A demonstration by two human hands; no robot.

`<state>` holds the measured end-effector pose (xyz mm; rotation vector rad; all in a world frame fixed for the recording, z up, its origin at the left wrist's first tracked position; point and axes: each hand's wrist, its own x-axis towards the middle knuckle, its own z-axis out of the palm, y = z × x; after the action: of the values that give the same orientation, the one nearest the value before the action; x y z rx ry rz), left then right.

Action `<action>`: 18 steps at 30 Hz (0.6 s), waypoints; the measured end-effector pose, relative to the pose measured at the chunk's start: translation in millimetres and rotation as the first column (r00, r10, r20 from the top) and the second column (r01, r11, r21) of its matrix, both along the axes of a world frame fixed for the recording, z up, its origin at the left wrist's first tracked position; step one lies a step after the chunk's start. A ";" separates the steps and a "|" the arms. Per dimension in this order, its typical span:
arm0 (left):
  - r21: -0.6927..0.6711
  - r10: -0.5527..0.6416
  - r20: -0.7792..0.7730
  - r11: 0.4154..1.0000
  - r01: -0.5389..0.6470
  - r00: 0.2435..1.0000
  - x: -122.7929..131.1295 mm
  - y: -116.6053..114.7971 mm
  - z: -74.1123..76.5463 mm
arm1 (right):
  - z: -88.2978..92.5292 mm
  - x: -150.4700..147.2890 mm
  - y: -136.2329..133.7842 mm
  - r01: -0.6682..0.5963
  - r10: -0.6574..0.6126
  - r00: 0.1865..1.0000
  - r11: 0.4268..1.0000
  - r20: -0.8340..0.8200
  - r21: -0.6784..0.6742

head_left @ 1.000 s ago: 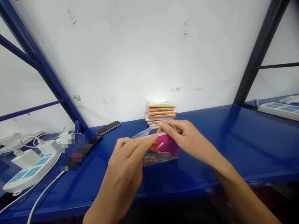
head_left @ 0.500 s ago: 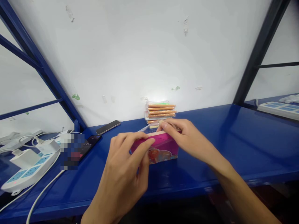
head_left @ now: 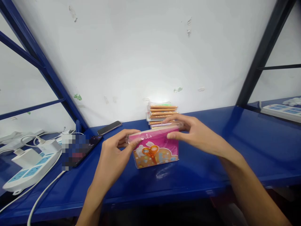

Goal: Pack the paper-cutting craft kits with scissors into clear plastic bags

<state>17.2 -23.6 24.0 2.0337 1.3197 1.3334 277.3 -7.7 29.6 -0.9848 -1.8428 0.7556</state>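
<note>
A pink and orange packet (head_left: 162, 142) in clear plastic wrap stands upright on the blue table, its front showing a pair of orange-handled scissors. My left hand (head_left: 117, 150) grips its upper left corner, thumb on the front and fingers behind. At the upper right corner, my right hand (head_left: 188, 131) holds the packet with the thumb on the front face; its other fingers reach over the top edge, partly hidden behind. Just behind the packet is a stack of plastic-wrapped packets (head_left: 162, 112) with orange edges, close to the wall.
On the left lie a dark phone (head_left: 109, 127) and a second phone (head_left: 90, 147) with a lit screen. Left of them is a white power strip (head_left: 28, 177) with plugs and cables. Another power strip (head_left: 282, 113) lies far right. Blue frame posts (head_left: 44, 75) flank the table.
My left hand has moved left to the packet's corner, uncovering the scissors on the front. My right hand has shifted right to the other corner, and the plastic now lies along the top edge.
</note>
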 end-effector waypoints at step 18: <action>-0.019 0.039 0.083 0.999 -0.037 0.996 -7.2 12.5 -6.0 | 0.1 20.2 3.6 -0.051 0.038 0.993 0.991 0.111 0.122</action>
<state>10.0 -11.1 18.0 1.9287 1.3346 1.4027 297.5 -4.1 29.7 -0.9225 -1.9865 0.6159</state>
